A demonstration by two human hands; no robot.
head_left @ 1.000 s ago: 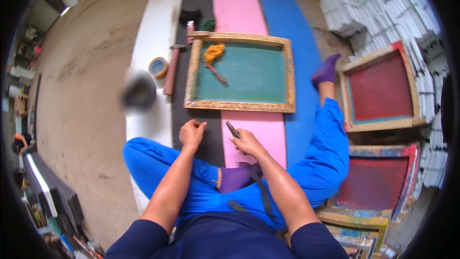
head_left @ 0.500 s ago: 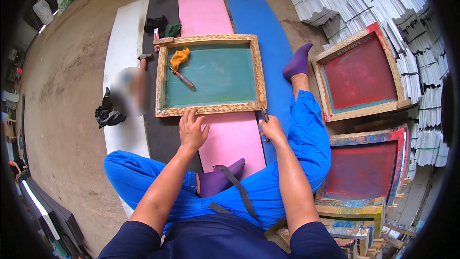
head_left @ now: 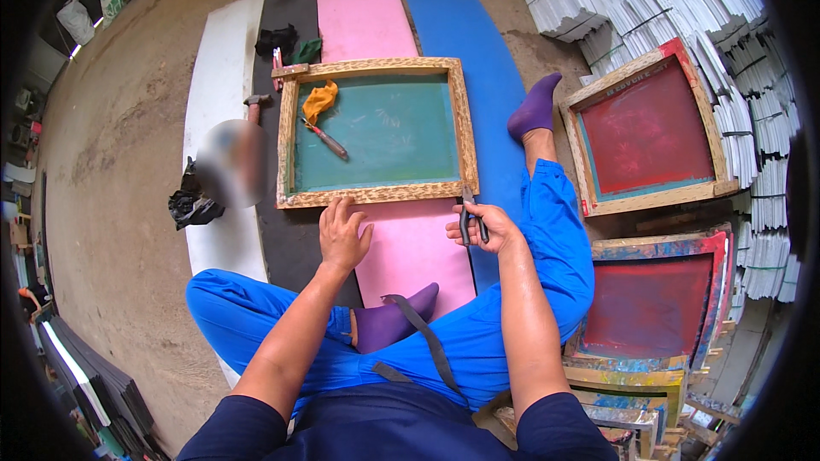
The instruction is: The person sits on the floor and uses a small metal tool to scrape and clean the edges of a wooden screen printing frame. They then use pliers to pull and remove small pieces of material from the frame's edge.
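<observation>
A wooden screen-printing frame (head_left: 467, 132) with green mesh lies flat in front of me. My left hand (head_left: 342, 235) is open, its fingertips at the near wooden edge. In my right hand (head_left: 495, 229) is a pair of pliers (head_left: 465, 226) with black handles spread apart. Their jaws reach the frame's near right corner; whether they grip anything there is too small to tell. On the mesh lie an orange cloth (head_left: 319, 102) and a screwdriver-like tool (head_left: 328, 142) with a reddish-brown handle.
White, black, pink (head_left: 363, 8) and blue (head_left: 453, 26) mats run under the frame. A hammer (head_left: 254, 109) lies to its left, near a black plastic bag (head_left: 192, 203). Red-meshed frames (head_left: 645, 132) stand at right, before stacks of white bundled sheets (head_left: 632, 0).
My right hand has turned over so the palm shows more, and its fingers have loosened around the pliers. The pliers' handles now stand apart. My left hand stays at the frame's edge.
</observation>
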